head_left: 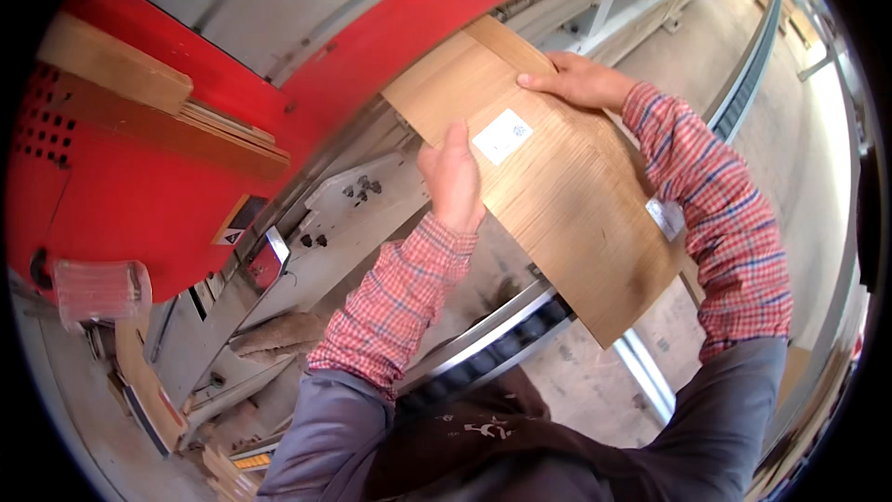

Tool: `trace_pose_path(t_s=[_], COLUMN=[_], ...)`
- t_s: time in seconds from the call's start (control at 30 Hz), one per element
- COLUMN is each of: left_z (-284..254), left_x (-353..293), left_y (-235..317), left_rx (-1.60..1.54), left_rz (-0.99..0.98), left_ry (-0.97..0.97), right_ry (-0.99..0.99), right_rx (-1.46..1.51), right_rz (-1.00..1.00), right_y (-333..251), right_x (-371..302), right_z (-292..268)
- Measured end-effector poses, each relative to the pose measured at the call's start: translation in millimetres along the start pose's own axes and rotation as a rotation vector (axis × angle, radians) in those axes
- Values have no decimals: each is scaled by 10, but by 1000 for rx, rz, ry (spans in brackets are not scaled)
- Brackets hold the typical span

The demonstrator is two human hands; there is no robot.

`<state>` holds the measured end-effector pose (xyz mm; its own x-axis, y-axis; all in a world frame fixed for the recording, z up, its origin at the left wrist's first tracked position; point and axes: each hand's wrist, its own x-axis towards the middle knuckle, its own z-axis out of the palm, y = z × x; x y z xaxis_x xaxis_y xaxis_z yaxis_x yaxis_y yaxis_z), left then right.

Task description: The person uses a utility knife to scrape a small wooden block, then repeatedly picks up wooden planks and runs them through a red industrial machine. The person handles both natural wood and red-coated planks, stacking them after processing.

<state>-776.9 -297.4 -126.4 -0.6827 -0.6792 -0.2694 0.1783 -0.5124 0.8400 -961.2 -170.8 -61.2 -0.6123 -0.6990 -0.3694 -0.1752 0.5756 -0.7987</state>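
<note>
A flat, light brown wooden board (pixel 576 223) is held in two bare hands in front of the body, seen from above. It lies at a slant across the middle of the view, with one corner pointing down toward the wearer. The left edge of the board is gripped by the left hand (pixel 452 177), which is closed around it with the thumb upright by the face; its fingers are mostly hidden. The upper right edge is grasped by the right hand (pixel 585 82), with the thumb laid on the face and the fingertips hidden by the board. A white label (pixel 503 137) is stuck on the face, between the hands. A second, paler label (pixel 665 217) is seen at the right edge, just beside the right checked sleeve (pixel 715 195). Part of a roller track (pixel 492 344) is covered by the board; whether they touch cannot be told. The upper left is filled by a red machine (pixel 344 84), in front of which wooden pieces (pixel 121 60) are seen. Below them, a clear plastic box (pixel 100 290) is placed.
</note>
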Motion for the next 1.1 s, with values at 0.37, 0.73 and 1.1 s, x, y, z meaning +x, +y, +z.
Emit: trace_pose_path(t_s=[0.37, 0.73, 1.1], left_z=[644, -2869, -5819], left_x=[303, -3166, -5295], left_y=[96, 1740, 2079], left_rx=[406, 735, 870], left_rz=[-399, 462, 415], left_ry=[-244, -101, 906], right_ry=[448, 605, 443], right_rx=[-421, -554, -542], right_rz=[-617, -561, -567], right_y=[-395, 239, 502], right_x=[-1920, -2065, -1681], right_z=[1403, 2325, 2161])
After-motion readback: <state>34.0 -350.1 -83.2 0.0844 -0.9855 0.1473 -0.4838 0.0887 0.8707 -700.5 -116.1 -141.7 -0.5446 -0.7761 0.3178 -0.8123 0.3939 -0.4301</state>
